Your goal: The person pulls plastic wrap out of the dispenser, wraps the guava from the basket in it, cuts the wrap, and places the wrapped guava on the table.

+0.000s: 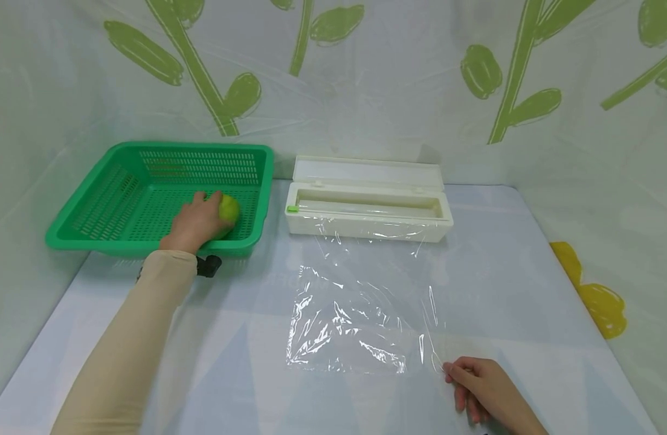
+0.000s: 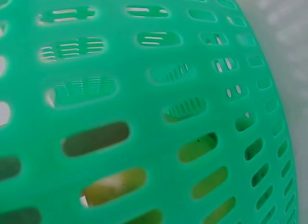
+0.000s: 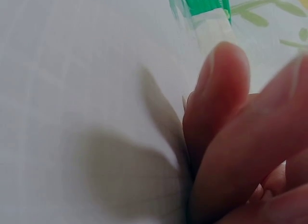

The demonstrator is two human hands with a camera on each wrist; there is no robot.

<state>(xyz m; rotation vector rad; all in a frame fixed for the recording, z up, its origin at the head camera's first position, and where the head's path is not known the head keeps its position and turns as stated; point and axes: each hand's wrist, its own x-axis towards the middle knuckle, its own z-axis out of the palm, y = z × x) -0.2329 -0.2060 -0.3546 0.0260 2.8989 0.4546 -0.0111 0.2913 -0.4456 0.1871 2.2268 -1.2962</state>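
My left hand (image 1: 194, 223) reaches over the near rim of a green plastic basket (image 1: 158, 244). Its fingers curl round a round yellow-green fruit (image 1: 229, 209) low in the basket's right part. The left wrist view looks at the slotted basket wall (image 2: 139, 108), with bits of the fruit (image 2: 198, 148) showing through the holes. Clear plastic wrap (image 1: 344, 326) lies wrinkled and glossy on the table, stretching from a white wrap box. At its near right corner my right hand (image 1: 483, 386) pinches the film between thumb and forefinger, close over the tabletop.
The white wrap box (image 1: 368, 229) stands at the back middle, lid (image 1: 368, 172) raised, a roll (image 1: 366, 208) inside and a small green slider (image 1: 292, 209) at its left end. Behind it hangs a white sheet (image 1: 399, 78) with green leaf prints. A pale patterned cloth (image 1: 507, 272) covers the table.
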